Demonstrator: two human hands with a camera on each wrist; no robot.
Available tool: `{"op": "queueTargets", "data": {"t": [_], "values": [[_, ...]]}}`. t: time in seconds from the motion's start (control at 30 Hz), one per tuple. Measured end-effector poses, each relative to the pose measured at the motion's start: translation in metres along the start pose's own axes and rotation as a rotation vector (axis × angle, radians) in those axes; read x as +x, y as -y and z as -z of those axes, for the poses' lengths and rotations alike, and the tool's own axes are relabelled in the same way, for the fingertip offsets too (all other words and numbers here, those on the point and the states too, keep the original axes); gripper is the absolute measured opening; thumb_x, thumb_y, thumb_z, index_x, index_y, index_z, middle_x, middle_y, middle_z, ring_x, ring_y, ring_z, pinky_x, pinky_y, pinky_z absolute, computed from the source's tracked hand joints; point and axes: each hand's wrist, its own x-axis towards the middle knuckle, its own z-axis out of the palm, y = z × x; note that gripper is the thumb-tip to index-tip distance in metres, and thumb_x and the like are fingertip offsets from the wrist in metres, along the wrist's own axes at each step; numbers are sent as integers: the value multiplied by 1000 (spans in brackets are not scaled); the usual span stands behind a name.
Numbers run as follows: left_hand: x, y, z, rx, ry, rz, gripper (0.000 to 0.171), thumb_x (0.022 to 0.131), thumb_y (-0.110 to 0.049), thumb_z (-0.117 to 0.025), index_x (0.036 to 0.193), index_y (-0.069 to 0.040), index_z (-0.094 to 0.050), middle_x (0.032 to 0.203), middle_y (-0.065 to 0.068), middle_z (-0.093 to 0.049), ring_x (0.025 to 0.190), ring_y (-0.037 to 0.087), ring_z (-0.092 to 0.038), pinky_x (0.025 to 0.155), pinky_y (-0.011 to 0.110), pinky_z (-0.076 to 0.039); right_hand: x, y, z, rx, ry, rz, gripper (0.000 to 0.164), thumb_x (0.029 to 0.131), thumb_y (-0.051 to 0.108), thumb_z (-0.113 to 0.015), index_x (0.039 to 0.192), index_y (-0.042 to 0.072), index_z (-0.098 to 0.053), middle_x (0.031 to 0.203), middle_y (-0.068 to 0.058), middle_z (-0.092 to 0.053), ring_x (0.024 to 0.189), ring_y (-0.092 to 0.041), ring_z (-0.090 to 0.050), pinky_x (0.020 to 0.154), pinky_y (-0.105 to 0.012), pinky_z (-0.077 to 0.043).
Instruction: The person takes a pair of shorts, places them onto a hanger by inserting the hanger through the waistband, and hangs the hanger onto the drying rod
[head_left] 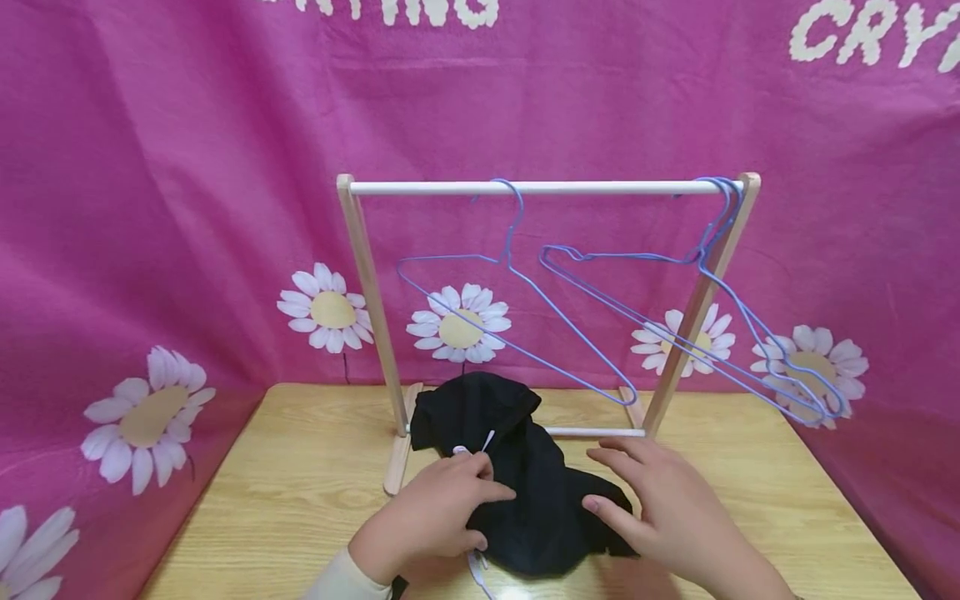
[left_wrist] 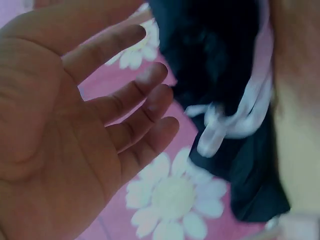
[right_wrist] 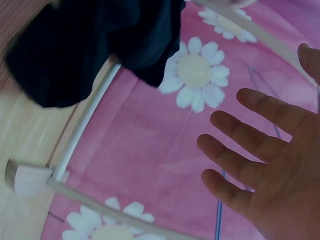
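Note:
A crumpled black garment point(head_left: 536, 492) with a white drawstring lies on the table; its exact kind is hard to tell. In the left wrist view the drawstring point(left_wrist: 250, 117) is tied in a knot or bow against the dark cloth. My left hand point(head_left: 431, 510) hovers over the garment's left side, its fingers loosely spread and holding nothing. To the garment's right is my right hand point(head_left: 671, 508), fingers apart. In the right wrist view, a gap shows between that hand point(right_wrist: 270, 160) and the black cloth point(right_wrist: 100, 50).
Behind the garment stands a small wooden rack with a white top rod point(head_left: 600, 187). One blue hanger point(head_left: 555, 312) hangs mid-rod, and more blue hangers point(head_left: 750, 312) bunch at the right end. A pink cloth with daisies point(head_left: 187, 167) covers the wall behind the wooden table point(head_left: 247, 500).

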Motion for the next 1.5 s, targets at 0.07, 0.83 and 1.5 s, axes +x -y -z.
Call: {"op": "queueTargets", "data": {"t": [0.07, 0.83, 1.5], "values": [[4, -2, -9, 8, 25, -23, 61, 80, -43, -97, 136, -41, -75, 110, -11, -62, 99, 5, -52, 87, 26, -52, 3, 6, -1, 1, -11, 30, 50, 93, 54, -82, 130, 21, -78, 129, 5, -74, 121, -20, -70, 98, -50, -61], [19, -13, -44, 77, -80, -162, 12, 90, -13, -83, 91, -25, -82, 79, -14, -61, 69, -1, -51, 66, 19, -45, 6, 36, -30, 43, 61, 122, 40, 97, 53, -79, 122, 23, -79, 119, 9, -74, 112, -12, -69, 97, -42, -60], [-15, -36, 20, -78, -419, -311, 11, 95, -16, -85, 103, -16, -77, 94, -8, -74, 83, 0, -64, 83, 12, -54, 10, 68, -46, 131, -62, 142, 24, 88, 23, -89, 105, 24, -72, 99, 17, -69, 96, -5, -66, 90, -37, -59]]}}
